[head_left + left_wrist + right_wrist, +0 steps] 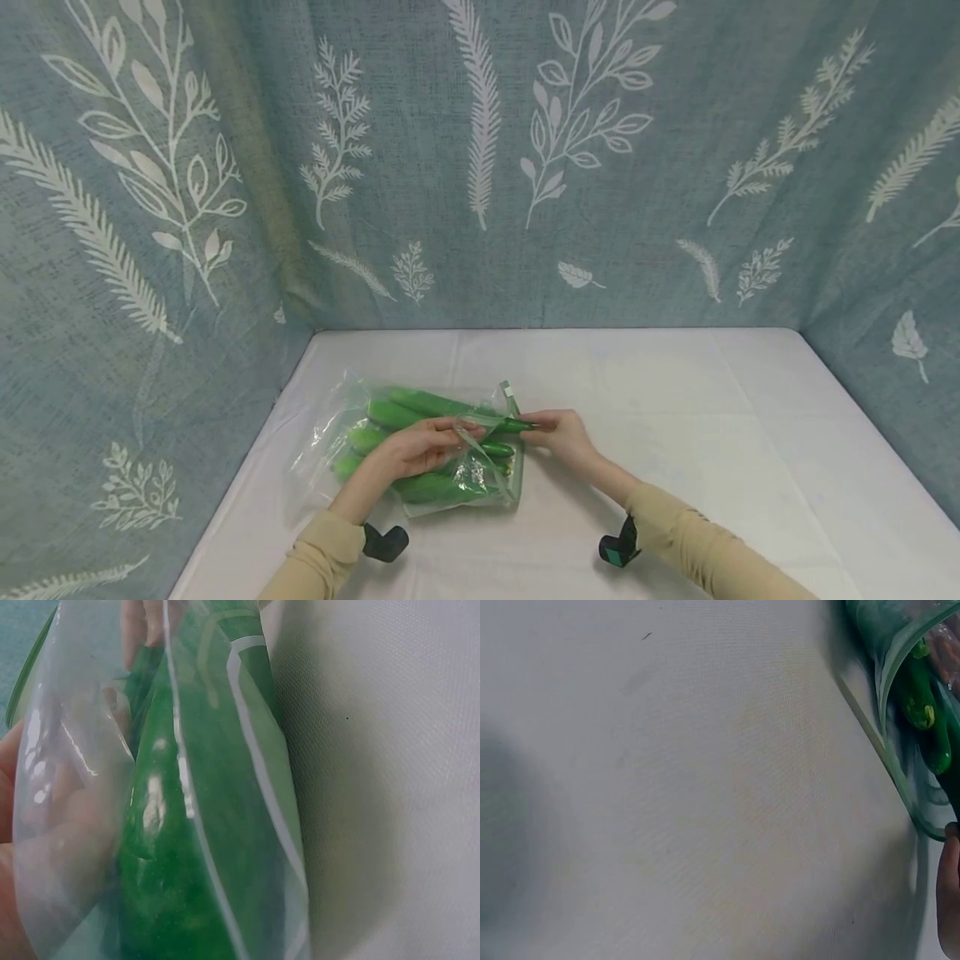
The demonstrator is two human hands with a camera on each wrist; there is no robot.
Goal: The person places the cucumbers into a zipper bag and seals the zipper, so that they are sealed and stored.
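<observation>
A clear zip bag (pixel 318 462) with a green edge lies on the table, several long green cucumbers (pixel 442 490) inside it. My left hand (pixel 416 447) reaches over the bag and holds the upper film near its mouth. At the mouth, my right hand (pixel 561 435) pinches the narrow end of the farthest cucumber (pixel 427 403), which pokes just past the bag's edge. In the left wrist view a cucumber (pixel 180 870) shows large through the film. The right wrist view catches the bag's green rim (pixel 894 761) and cucumber tips (pixel 915 701) inside the raised opening.
A white cloth covers the table (pixel 675 392), stretching to the right of the bag. Blue-green curtains (pixel 420 167) with white leaf prints stand behind and at both sides. Dark wrist camera mounts (pixel 386 543) hang below both wrists.
</observation>
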